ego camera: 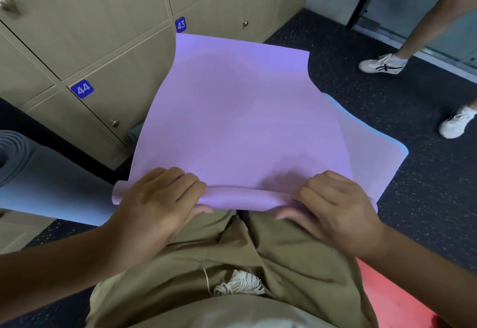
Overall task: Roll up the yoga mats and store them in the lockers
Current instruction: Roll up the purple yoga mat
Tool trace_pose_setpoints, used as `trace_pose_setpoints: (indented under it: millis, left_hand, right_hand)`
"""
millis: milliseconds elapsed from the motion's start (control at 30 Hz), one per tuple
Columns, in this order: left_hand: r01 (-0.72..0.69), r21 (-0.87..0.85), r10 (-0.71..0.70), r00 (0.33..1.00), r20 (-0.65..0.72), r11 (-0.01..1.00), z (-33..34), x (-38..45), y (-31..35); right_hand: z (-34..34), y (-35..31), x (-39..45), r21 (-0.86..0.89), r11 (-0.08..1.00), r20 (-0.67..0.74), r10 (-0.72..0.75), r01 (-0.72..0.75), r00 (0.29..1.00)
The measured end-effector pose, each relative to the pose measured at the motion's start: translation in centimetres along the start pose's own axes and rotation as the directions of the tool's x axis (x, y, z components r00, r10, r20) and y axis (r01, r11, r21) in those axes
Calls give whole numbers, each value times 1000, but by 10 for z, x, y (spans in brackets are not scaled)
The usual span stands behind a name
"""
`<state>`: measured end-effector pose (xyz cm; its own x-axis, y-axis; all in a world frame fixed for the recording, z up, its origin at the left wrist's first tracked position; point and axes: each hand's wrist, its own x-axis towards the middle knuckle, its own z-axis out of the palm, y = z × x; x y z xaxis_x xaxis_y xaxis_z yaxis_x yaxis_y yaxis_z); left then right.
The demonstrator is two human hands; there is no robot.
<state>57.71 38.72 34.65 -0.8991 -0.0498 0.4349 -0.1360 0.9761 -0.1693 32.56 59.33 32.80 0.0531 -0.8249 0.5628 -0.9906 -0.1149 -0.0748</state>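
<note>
Nearest, the left hand [157, 198] and right hand [333, 204] each curl their grip round the rolled near end of the purple yoga mat [240, 111], fingers on top, thumbs beneath. The mat stretches away across the dark floor [426, 173] toward the lockers [77, 44]; a rolled grey mat [38, 173] lies at the left

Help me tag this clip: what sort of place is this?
Probably a gym or yoga studio locker area: numbered lockers line the wall, the speckled rubber floor looks like gym flooring, and both hands roll a purple yoga mat beside a rolled grey mat.
</note>
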Motion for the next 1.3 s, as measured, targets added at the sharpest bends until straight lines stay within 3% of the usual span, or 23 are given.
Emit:
trace_pose_setpoints:
  millis: [233, 400, 500, 567, 667, 800, 900, 1067, 1167, 1300]
  left_hand:
    - [185, -288, -156, 980, 121, 940, 16, 9, -7]
    - [384, -462, -274, 918, 288, 800, 27, 18, -24]
    - [531, -527, -315, 838, 446, 664, 25, 27, -36]
    - [554, -561, -320, 826, 464, 615, 23, 33, -41]
    - [466, -581, -305, 882, 359, 667, 19, 39, -40]
    - [189, -403, -175, 982, 73, 896, 21, 33, -34]
    - [148, -308, -130, 988, 80, 940, 24, 25, -34]
    - [244, -370, -209, 969, 133, 896, 26, 32, -35]
    - [330, -446, -260, 942, 211, 832, 28, 40, -39]
    - [528, -509, -370, 846, 384, 679, 32, 48, -47]
  right_hand:
    - [0, -3, -2, -100, 993, 61, 77, -71, 995]
    - [4, 10, 5, -2, 991, 104, 133, -134, 986]
    - [5, 19, 15, 78, 966, 174, 230, -246, 957]
    - [6, 25, 22, 139, 932, 247, 295, -335, 923]
    - [6, 33, 33, 226, 859, 354, 367, -459, 860]
    - [4, 42, 47, 290, 755, 440, 441, -589, 782]
    - [7, 45, 50, 223, 782, 372, 484, -582, 792]
    - [15, 36, 47, 159, 908, 151, 366, -388, 918]
    - [20, 27, 42, 4, 964, -15, 265, -264, 964]
    - [21, 23, 29, -72, 972, -16, 223, -224, 975]
